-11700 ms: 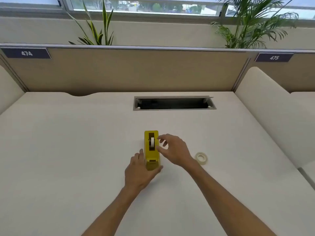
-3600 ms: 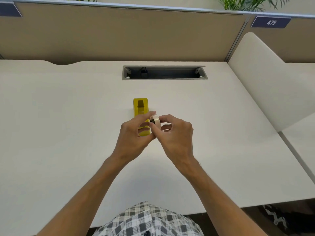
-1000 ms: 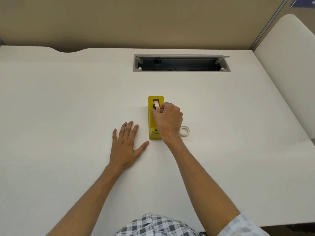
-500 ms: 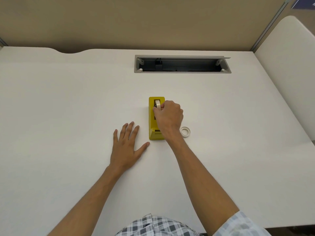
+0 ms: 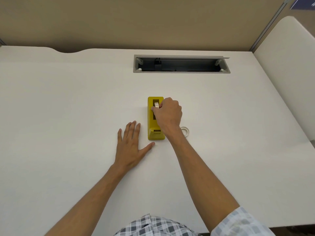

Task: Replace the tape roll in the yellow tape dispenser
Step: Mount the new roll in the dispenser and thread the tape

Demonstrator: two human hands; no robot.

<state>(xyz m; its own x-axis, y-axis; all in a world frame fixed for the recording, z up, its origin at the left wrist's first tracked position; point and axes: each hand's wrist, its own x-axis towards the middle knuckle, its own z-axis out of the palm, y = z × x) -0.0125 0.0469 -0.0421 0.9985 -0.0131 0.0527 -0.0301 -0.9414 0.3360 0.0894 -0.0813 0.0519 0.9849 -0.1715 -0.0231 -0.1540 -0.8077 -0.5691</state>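
Observation:
A yellow tape dispenser [image 5: 150, 122] stands lengthwise on the white desk [image 5: 68, 103], cutter end towards me. My right hand [image 5: 167, 113] reaches over it from the right, fingers pinched on a pale tape roll [image 5: 156, 105] that sits upright in the dispenser's top slot. My left hand [image 5: 130, 144] lies flat on the desk, fingers spread, just left of the dispenser with the thumb tip near its front corner. A second tape roll [image 5: 185, 131] lies flat on the desk right of the dispenser, partly hidden by my right wrist.
A grey cable tray opening [image 5: 181, 64] is sunk into the desk behind the dispenser. A tan partition [image 5: 136, 21] runs along the back edge. A white rounded side panel [image 5: 289, 53] rises at the right.
My right hand has pushed the roll slightly lower into the dispenser slot over the last second. My left hand stays flat beside the dispenser.

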